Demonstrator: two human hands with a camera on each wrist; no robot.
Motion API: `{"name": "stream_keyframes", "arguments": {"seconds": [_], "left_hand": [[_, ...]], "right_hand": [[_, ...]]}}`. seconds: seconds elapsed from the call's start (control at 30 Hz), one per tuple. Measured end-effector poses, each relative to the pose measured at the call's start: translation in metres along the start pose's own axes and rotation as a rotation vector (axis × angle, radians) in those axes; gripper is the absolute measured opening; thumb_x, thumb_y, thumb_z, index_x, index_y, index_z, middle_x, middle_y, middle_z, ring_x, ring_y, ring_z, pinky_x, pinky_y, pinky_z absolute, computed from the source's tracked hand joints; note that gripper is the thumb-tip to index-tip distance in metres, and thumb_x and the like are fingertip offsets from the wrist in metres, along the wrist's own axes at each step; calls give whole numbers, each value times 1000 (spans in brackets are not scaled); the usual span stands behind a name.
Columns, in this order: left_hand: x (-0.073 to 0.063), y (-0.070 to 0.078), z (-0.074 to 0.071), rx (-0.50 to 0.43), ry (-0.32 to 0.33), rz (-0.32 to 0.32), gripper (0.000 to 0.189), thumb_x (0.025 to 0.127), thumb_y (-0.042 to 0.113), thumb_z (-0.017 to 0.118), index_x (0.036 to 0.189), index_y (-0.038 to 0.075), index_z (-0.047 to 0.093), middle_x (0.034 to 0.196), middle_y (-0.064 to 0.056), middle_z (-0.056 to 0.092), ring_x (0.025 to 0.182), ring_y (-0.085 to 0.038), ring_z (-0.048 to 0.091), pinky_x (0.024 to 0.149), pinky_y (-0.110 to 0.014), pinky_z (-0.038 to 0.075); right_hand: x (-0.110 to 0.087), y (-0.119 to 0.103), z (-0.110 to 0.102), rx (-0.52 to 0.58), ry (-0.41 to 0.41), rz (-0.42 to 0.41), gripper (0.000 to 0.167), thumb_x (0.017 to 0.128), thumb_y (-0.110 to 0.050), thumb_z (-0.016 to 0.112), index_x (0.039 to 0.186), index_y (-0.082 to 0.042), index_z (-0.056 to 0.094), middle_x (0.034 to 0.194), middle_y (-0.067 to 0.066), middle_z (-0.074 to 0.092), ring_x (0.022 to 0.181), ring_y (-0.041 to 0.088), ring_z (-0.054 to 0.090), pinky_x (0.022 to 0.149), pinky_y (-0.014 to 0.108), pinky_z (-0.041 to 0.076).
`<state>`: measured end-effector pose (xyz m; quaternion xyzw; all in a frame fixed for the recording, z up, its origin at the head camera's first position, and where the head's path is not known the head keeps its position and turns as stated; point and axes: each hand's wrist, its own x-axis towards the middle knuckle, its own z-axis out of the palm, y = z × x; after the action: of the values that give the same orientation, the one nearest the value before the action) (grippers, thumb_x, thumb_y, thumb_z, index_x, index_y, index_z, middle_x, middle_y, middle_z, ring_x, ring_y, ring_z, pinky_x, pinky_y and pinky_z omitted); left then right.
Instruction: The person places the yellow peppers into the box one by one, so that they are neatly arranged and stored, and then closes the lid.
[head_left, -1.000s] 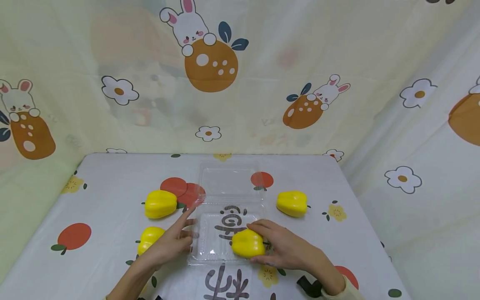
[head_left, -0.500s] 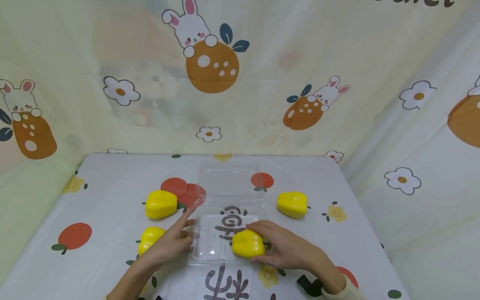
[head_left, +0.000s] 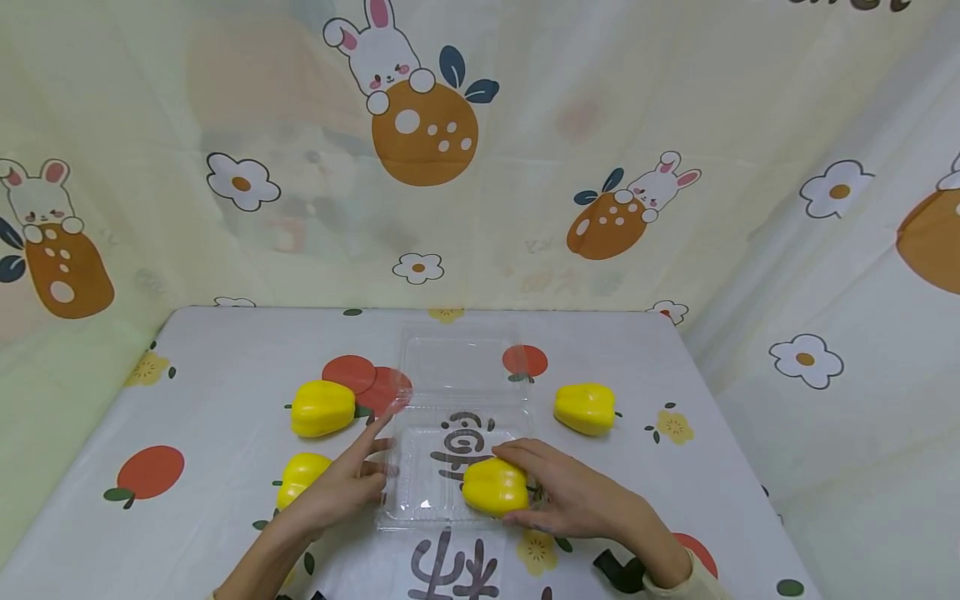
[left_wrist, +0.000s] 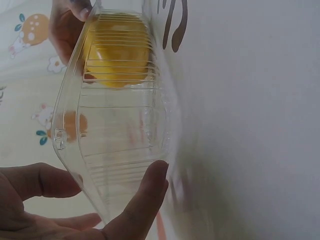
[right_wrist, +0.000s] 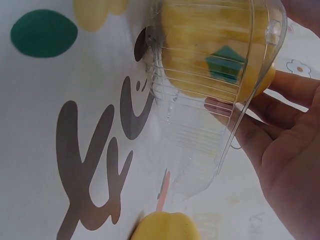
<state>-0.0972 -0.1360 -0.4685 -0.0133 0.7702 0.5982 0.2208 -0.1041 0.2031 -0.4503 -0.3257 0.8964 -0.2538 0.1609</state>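
Gripping one pepper (head_left: 495,487) in the near-right corner of the clear box (head_left: 417,482), your right hand (head_left: 564,490) is working opposite your extended left hand (head_left: 348,485), touching its left side; three others (head_left: 322,408) are lying outside on the table (head_left: 217,417).

Left hand (head_left: 347,485) extends forward, right hand (head_left: 572,493) grips
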Motion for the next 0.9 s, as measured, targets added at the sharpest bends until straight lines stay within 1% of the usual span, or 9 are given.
{"name": "stream_keyframes", "arguments": {"seconds": [0.13, 0.3, 0.47, 0.57, 0.7, 0.9], "left_hand": [[0, 0, 0, 1, 1, 0, 95, 92, -8, 59, 170, 34, 23, 167, -29, 36, 124, -36, 63, 91, -47, 65], [-1, 1, 0, -3, -3, -1, 95, 92, -8, 58, 170, 33, 23, 167, -29, 36, 121, -34, 63, 90, -46, 65], [-2, 2, -1, -11, -12, 0, 95, 92, -8, 57, 170, 32, 22, 167, -29, 35, 122, -34, 62, 89, -44, 64], [-2, 2, -1, -9, -16, -2, 95, 92, -8, 57, 170, 33, 22, 167, -29, 35, 122, -34, 62, 89, -44, 64], [-1, 2, -1, -7, -16, -1, 95, 92, -8, 57, 170, 33, 22, 167, -28, 36, 121, -34, 62, 89, -43, 64], [-2, 2, -1, -8, -10, 1, 95, 92, -8, 58, 170, 33, 23, 167, -28, 36, 123, -35, 62, 89, -44, 64]], "right_hand": [[-1, 1, 0, 7, 10, -13, 79, 93, -49, 79, 157, -16, 49, 158, -4, 53, 142, 15, 54, 121, 45, 48], [-2, 1, 0, 32, 35, -38, 79, 94, -50, 78, 157, -14, 48, 159, -3, 52, 144, 17, 54, 121, 47, 47], [-4, 2, -1, 61, 64, -57, 72, 97, -49, 75, 157, -19, 49, 160, 0, 53, 146, 21, 53, 121, 50, 47], [-4, 3, -1, 70, 79, -61, 68, 97, -46, 75, 156, -21, 51, 160, 1, 54, 146, 20, 54, 121, 48, 48], [-4, 4, -1, 63, 93, -72, 67, 97, -44, 77, 155, -21, 52, 159, 1, 55, 146, 18, 54, 121, 46, 48], [-6, 5, -3, 39, 124, -89, 68, 98, -48, 74, 156, -24, 49, 159, 1, 55, 145, 20, 55, 119, 47, 50]]}}
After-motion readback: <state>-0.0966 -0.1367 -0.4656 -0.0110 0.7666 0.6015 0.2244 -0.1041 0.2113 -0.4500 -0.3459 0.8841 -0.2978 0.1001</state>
